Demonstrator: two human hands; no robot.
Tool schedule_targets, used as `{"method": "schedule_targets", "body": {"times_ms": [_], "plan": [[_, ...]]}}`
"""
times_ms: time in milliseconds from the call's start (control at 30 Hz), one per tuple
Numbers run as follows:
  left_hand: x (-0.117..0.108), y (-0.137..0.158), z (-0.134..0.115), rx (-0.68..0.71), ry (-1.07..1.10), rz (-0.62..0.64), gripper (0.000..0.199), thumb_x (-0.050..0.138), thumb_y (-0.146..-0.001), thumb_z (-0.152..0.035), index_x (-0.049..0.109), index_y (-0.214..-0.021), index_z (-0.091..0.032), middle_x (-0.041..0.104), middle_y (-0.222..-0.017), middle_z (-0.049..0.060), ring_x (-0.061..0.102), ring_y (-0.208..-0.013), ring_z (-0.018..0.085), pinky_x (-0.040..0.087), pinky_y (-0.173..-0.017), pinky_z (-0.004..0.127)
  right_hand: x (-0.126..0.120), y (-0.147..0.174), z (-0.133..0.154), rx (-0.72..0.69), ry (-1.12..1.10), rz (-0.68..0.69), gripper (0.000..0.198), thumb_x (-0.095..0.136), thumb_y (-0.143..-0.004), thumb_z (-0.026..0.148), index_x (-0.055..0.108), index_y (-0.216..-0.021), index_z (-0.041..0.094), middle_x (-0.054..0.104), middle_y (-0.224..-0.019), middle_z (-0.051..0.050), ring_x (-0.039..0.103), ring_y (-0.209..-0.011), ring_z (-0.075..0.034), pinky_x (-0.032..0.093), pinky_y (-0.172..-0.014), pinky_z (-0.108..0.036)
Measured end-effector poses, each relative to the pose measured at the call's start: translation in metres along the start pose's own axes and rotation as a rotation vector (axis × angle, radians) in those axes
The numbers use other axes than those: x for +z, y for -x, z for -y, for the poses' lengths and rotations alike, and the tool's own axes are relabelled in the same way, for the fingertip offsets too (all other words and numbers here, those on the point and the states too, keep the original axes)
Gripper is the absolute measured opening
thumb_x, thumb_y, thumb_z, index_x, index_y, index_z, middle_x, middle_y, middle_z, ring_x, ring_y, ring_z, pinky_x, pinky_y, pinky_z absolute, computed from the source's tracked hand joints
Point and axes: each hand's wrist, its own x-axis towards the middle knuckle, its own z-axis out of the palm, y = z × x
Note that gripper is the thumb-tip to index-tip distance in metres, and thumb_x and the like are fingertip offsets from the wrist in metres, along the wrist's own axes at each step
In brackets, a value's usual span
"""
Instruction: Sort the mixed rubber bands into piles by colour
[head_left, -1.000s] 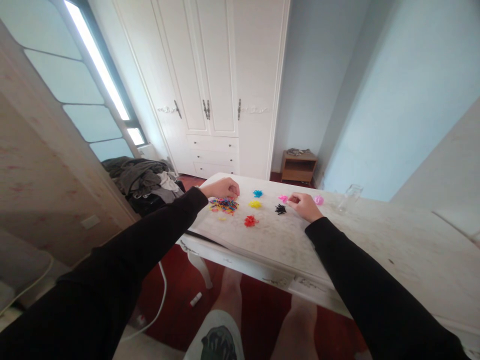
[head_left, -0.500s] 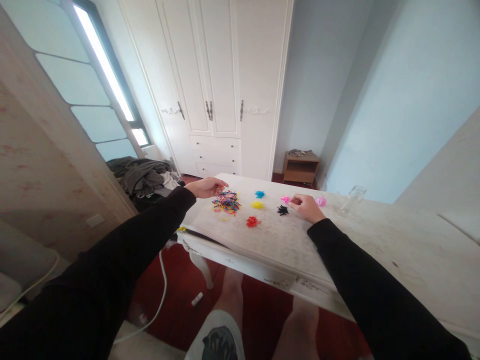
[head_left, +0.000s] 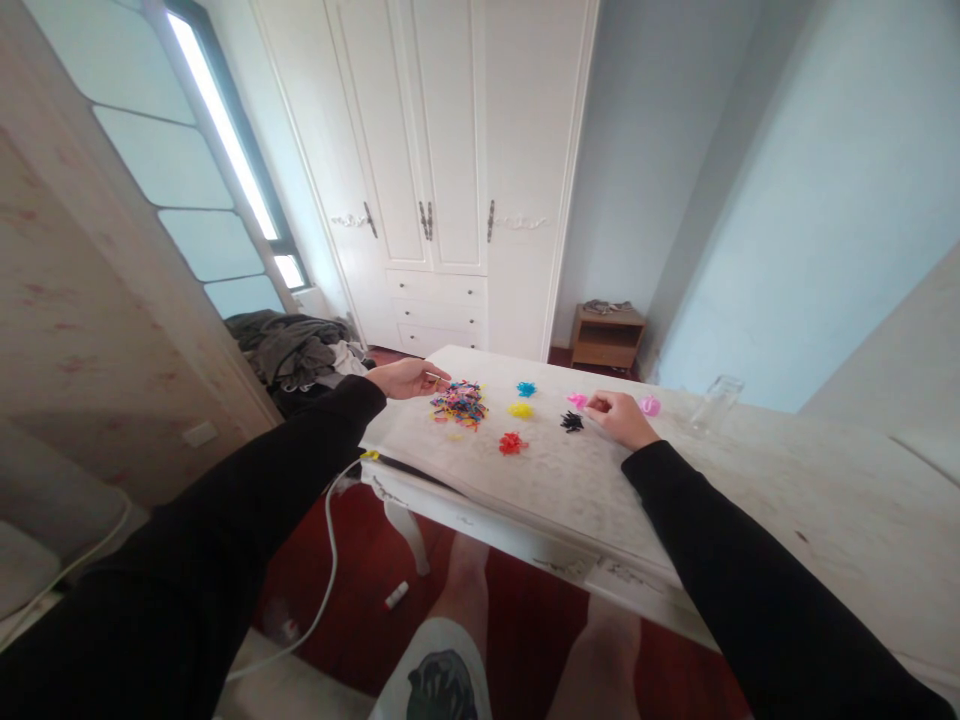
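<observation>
My left hand [head_left: 406, 379] is at the left edge of a mixed pile of small coloured band-like pieces [head_left: 461, 405]. Its fingers are drawn together, and a thin pale line shows at the tips, too small to name. Beside the small pink pile [head_left: 577, 400], my right hand [head_left: 619, 416] has its fingertips pinched; what is between them is hidden. Just in front of that hand lies a black pile [head_left: 571, 422]. Separate heaps of blue [head_left: 526, 389], yellow [head_left: 520, 411] and red pieces [head_left: 513, 443] lie between my hands.
A light pink-purple heap [head_left: 650, 405] and a clear glass container [head_left: 718, 403] are right of my right hand on the white table [head_left: 540, 500]. Beyond stand a white wardrobe [head_left: 450, 130] and a small wooden cabinet [head_left: 607, 337]. A white cable [head_left: 330, 540] hangs at the left.
The whole view has shifted slightly. My left hand has drawn back a little left from the mixed pile, its fingers closer together. The right hand stays by the pink pile.
</observation>
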Motion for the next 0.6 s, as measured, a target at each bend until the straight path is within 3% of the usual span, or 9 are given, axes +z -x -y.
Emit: {"method": "schedule_targets", "body": {"times_ms": [100, 167, 267, 367, 600], "plan": [[-0.003, 0.000, 0.001, 0.036, -0.072, 0.017, 0.014, 0.064, -0.077, -0.006, 0.074, -0.087, -0.007, 0.073, -0.088, 0.015, 0.068, -0.074, 0.013, 0.054, -0.062, 0.018, 0.000, 0.000, 0.000, 0.006, -0.007, 0.003, 0.022, 0.059, -0.074, 0.038, 0.065, -0.066, 0.018, 0.063, -0.061, -0.004, 0.053, -0.060, -0.017, 0.038, -0.061, -0.030], [-0.006, -0.001, 0.002, 0.084, -0.172, -0.005, 0.009, 0.068, -0.076, -0.011, 0.074, -0.081, -0.009, 0.070, -0.077, 0.012, 0.062, -0.065, 0.012, 0.050, -0.055, 0.019, 0.000, 0.000, 0.000, 0.010, -0.009, 0.002, 0.022, 0.059, -0.073, 0.038, 0.065, -0.066, 0.018, 0.063, -0.061, -0.004, 0.053, -0.060, -0.017, 0.038, -0.060, -0.030], [-0.011, -0.003, 0.005, 0.152, -0.374, -0.072, 0.011, 0.072, -0.073, -0.022, 0.075, -0.074, -0.012, 0.055, -0.055, 0.004, 0.044, -0.048, 0.009, 0.034, -0.043, 0.021, 0.000, 0.001, 0.000, 0.003, -0.005, -0.002, 0.021, 0.059, -0.073, 0.037, 0.064, -0.066, 0.018, 0.063, -0.060, -0.004, 0.052, -0.059, -0.017, 0.037, -0.060, -0.029], [-0.018, -0.003, 0.008, 0.225, -0.572, -0.143, 0.018, 0.077, -0.066, -0.029, 0.077, -0.074, -0.013, 0.049, -0.050, 0.000, 0.035, -0.048, 0.008, 0.025, -0.044, 0.023, 0.000, 0.001, 0.001, -0.002, -0.001, 0.000, 0.022, 0.059, -0.073, 0.037, 0.065, -0.066, 0.017, 0.063, -0.060, -0.004, 0.052, -0.059, -0.016, 0.037, -0.060, -0.029], [-0.024, -0.001, 0.013, 0.278, -1.057, -0.198, 0.031, 0.078, -0.057, -0.035, 0.081, -0.080, -0.014, 0.063, -0.060, 0.001, 0.045, -0.060, 0.013, 0.033, -0.056, 0.026, 0.000, 0.001, 0.002, 0.002, -0.001, 0.015, 0.024, 0.057, -0.073, 0.038, 0.066, -0.068, 0.016, 0.064, -0.062, -0.005, 0.054, -0.060, -0.017, 0.038, -0.061, -0.030]]}}
